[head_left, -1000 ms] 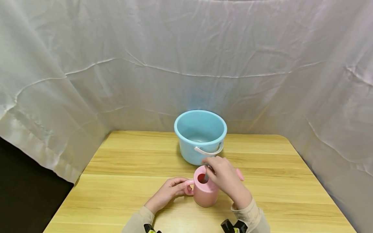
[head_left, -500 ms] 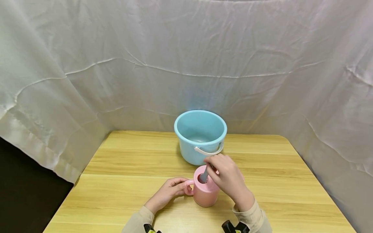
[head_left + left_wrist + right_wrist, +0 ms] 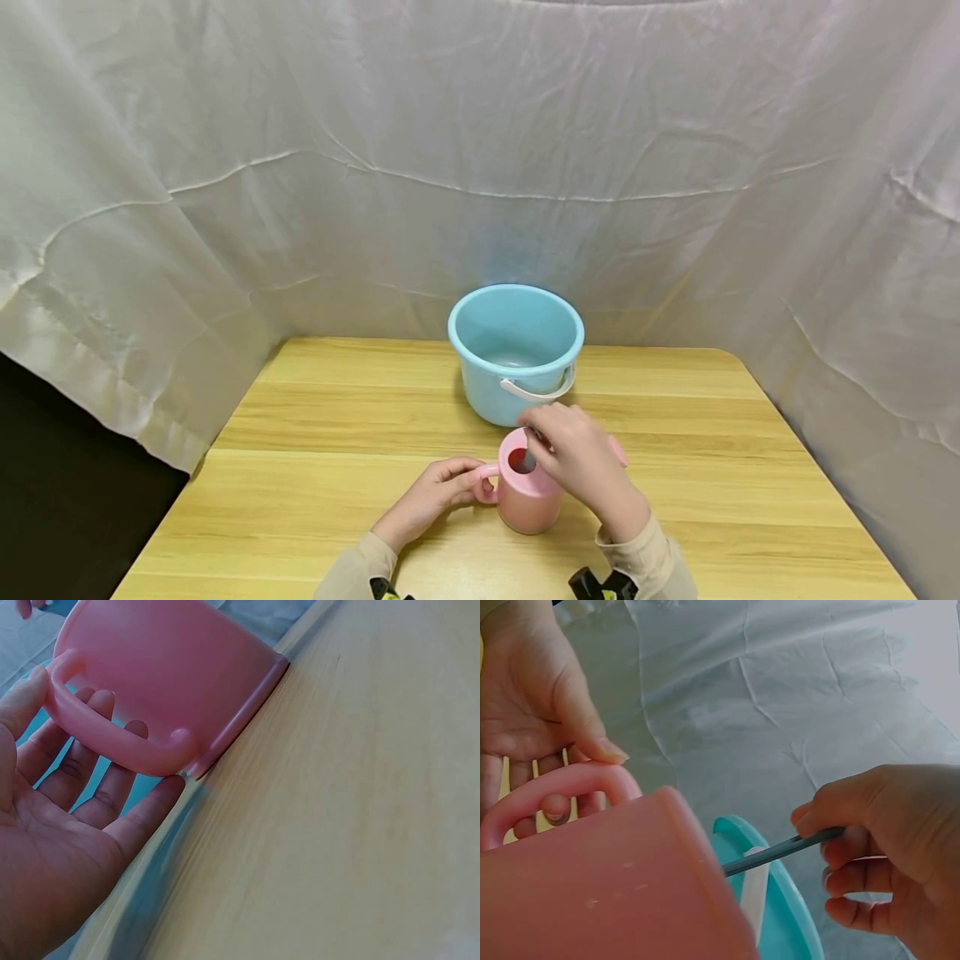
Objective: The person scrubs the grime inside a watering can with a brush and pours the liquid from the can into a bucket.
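Note:
A pink watering can (image 3: 528,504) stands upright on the table, its round top hole facing up and showing red inside. My left hand (image 3: 438,492) holds the can's loop handle (image 3: 112,742), thumb on top and fingertips behind the loop. Over the can, my right hand (image 3: 585,458) pinches the upper end of a slim grey spoon (image 3: 780,851) between thumb and index finger. The spoon slants down into the hole, and its lower end is hidden in the can. The can's pink spout head (image 3: 618,451) peeks out beyond my right hand.
A light blue bucket (image 3: 480,392) with a white handle (image 3: 536,392) stands right behind the can. The wooden table (image 3: 337,417) is enclosed by a pale curtain (image 3: 480,167) at the back and sides.
The spoon has swung within the can's hole, showing more at the left half a second ago and tucked to the right now. My right hand shifted slightly with it; my left hand stayed.

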`<action>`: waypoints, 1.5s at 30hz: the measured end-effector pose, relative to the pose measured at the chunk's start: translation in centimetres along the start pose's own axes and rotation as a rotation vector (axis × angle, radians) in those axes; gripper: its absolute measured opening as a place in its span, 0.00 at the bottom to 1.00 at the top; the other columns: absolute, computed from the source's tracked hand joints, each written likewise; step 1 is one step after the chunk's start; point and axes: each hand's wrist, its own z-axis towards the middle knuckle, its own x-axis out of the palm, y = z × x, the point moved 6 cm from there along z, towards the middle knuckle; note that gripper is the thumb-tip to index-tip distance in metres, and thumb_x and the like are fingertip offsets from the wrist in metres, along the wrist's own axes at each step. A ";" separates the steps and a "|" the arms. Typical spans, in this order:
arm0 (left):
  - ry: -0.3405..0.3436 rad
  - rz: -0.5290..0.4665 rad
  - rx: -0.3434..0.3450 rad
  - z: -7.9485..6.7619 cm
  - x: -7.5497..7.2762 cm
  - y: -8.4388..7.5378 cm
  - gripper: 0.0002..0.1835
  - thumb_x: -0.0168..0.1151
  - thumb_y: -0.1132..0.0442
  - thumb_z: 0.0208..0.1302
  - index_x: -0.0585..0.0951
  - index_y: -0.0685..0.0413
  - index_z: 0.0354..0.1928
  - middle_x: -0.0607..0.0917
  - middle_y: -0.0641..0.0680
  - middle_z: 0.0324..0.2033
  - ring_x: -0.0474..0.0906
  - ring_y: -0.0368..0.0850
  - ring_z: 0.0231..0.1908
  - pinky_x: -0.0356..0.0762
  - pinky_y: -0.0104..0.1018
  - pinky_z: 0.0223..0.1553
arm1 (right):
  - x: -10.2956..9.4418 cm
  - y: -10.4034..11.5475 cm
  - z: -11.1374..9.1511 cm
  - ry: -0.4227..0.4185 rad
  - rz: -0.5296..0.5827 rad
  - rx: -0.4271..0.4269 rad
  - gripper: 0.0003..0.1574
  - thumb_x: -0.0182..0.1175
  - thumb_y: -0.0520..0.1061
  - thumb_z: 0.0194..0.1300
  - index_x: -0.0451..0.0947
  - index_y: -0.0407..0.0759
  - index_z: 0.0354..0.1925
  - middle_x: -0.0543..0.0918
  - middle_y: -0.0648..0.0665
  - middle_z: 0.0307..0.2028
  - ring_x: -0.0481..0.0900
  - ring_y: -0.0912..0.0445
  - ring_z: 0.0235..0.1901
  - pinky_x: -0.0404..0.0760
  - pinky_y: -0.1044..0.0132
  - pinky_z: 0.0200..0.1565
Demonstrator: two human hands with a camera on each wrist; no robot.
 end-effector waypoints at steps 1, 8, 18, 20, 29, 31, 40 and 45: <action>-0.001 0.000 0.000 0.0 0.0 0.0 0.19 0.51 0.59 0.74 0.76 0.69 0.56 0.82 0.53 0.39 0.84 0.50 0.47 0.82 0.43 0.56 | 0.4 -0.1 0.0 0.029 -0.003 0.014 0.09 0.66 0.33 0.51 0.80 0.46 0.31 0.79 0.55 0.24 0.71 0.62 0.26 0.70 0.71 0.28; -0.006 -0.001 -0.010 0.0 0.1 0.1 0.19 0.52 0.59 0.74 0.76 0.68 0.56 0.82 0.54 0.39 0.84 0.50 0.47 0.82 0.43 0.55 | 2.1 -0.7 -0.5 0.221 -0.009 0.100 0.11 0.69 0.37 0.51 0.75 0.48 0.27 0.72 0.56 0.20 0.66 0.63 0.24 0.65 0.74 0.27; 0.003 -0.007 0.001 0.1 0.1 0.1 0.20 0.51 0.58 0.74 0.76 0.69 0.56 0.82 0.54 0.39 0.84 0.53 0.48 0.82 0.45 0.56 | 1.5 -1.7 -1.1 0.372 0.043 0.206 0.12 0.71 0.47 0.53 0.79 0.49 0.36 0.74 0.56 0.26 0.69 0.63 0.28 0.69 0.74 0.29; 0.007 -0.009 0.004 0.1 0.1 0.1 0.20 0.51 0.59 0.74 0.76 0.69 0.56 0.82 0.53 0.39 0.84 0.52 0.48 0.81 0.45 0.56 | 1.3 -2.0 -1.3 0.381 0.026 0.220 0.13 0.71 0.48 0.52 0.79 0.51 0.37 0.75 0.55 0.28 0.71 0.62 0.29 0.70 0.72 0.29; 0.003 -0.013 -0.003 0.1 0.0 0.2 0.20 0.51 0.59 0.74 0.75 0.70 0.56 0.82 0.53 0.39 0.84 0.54 0.48 0.81 0.46 0.57 | 0.9 -2.1 -1.3 0.366 0.020 0.153 0.13 0.73 0.47 0.51 0.81 0.49 0.36 0.82 0.53 0.29 0.77 0.59 0.31 0.77 0.63 0.35; 0.000 -0.013 -0.010 0.0 0.0 0.2 0.21 0.52 0.58 0.74 0.75 0.70 0.56 0.82 0.53 0.39 0.84 0.54 0.48 0.81 0.46 0.57 | 0.7 -2.1 -1.3 0.351 0.026 0.148 0.14 0.74 0.48 0.51 0.82 0.49 0.36 0.82 0.53 0.29 0.77 0.60 0.31 0.76 0.64 0.35; -0.002 -0.017 -0.010 0.0 0.0 0.3 0.20 0.51 0.58 0.74 0.75 0.70 0.57 0.82 0.53 0.38 0.84 0.54 0.48 0.81 0.45 0.57 | -1.0 -1.0 -0.6 0.145 0.032 0.038 0.13 0.73 0.48 0.49 0.82 0.50 0.35 0.81 0.56 0.31 0.76 0.60 0.35 0.75 0.63 0.36; 0.003 -0.017 0.003 0.1 -0.1 0.2 0.20 0.51 0.59 0.74 0.75 0.70 0.56 0.82 0.53 0.38 0.84 0.53 0.48 0.81 0.46 0.57 | -1.8 -0.6 -0.3 0.035 0.040 -0.021 0.15 0.74 0.47 0.47 0.80 0.47 0.34 0.80 0.54 0.31 0.77 0.59 0.35 0.77 0.60 0.38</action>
